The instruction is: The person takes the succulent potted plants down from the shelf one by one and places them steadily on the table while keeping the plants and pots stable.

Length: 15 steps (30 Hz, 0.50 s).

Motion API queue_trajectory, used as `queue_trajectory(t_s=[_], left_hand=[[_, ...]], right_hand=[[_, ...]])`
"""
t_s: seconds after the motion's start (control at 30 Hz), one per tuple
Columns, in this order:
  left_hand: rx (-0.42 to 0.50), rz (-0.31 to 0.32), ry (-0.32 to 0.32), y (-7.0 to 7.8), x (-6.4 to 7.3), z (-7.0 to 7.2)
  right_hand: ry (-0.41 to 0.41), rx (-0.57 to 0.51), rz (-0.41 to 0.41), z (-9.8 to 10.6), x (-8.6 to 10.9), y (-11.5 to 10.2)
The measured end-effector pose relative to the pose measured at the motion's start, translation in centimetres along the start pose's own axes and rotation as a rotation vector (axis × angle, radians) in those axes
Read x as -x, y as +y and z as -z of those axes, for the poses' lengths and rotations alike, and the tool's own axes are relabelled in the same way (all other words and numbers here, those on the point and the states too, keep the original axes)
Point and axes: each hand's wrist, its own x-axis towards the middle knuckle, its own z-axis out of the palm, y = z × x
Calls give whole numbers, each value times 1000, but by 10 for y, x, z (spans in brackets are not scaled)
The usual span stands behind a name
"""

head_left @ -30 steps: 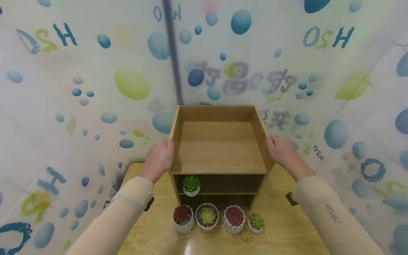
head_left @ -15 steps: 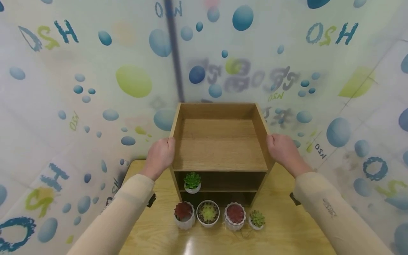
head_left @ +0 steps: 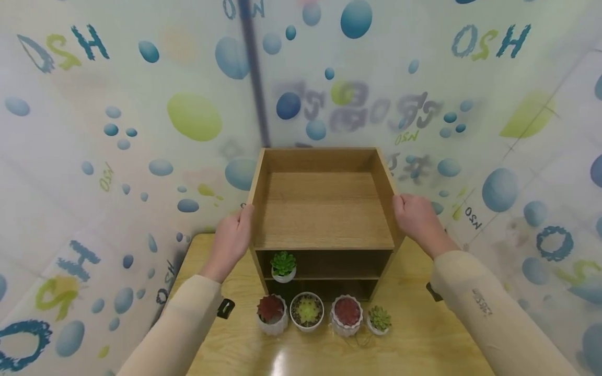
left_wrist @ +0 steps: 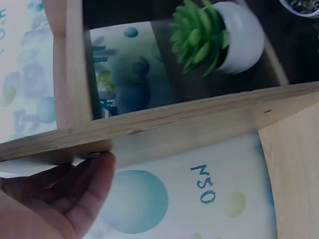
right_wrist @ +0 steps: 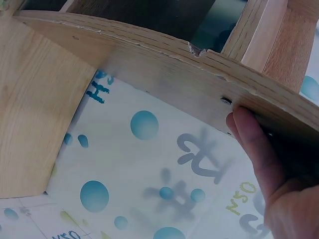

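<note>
A wooden shelf unit (head_left: 324, 209) with an open-topped upper tray stands on the table. My left hand (head_left: 230, 237) lies against the outside of its left panel, thumb pointing up along it. In the left wrist view the loosely bent fingers (left_wrist: 94, 186) touch the panel's outer face. At the right panel, my right hand (head_left: 418, 219) holds the edge. Its fingers (right_wrist: 251, 139) press on the outer face in the right wrist view; the thumb is hidden there. A green succulent in a white pot (head_left: 284, 267) sits at the left of the middle shelf.
In front of the shelf unit stand a dark red succulent (head_left: 271, 313), a yellow-green one (head_left: 307, 312), another red one (head_left: 346, 315) and a small green one (head_left: 379, 319), all potted. Patterned wall sheeting (head_left: 195, 117) rises close behind the wooden table (head_left: 414, 334).
My left hand has loosened at the left panel and shifted slightly outward, its thumb now straighter. The right hand keeps its hold. The shelf unit and pots stay in place; the view shifts slightly.
</note>
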Motion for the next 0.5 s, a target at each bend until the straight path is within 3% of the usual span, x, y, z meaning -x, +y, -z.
queue_trajectory(t_s=[0.2,0.37,0.5], left_hand=[[19,-53,74,-8,15,-5],[-1,-43,85,-12,26,-8],[24,-70,101,-17,34,-13]], right_hand=[[-14,-11,-13,2,-1,0],[-11,-17,-9,1,-2,1],[-6,-14,-6,-1,-2,4]])
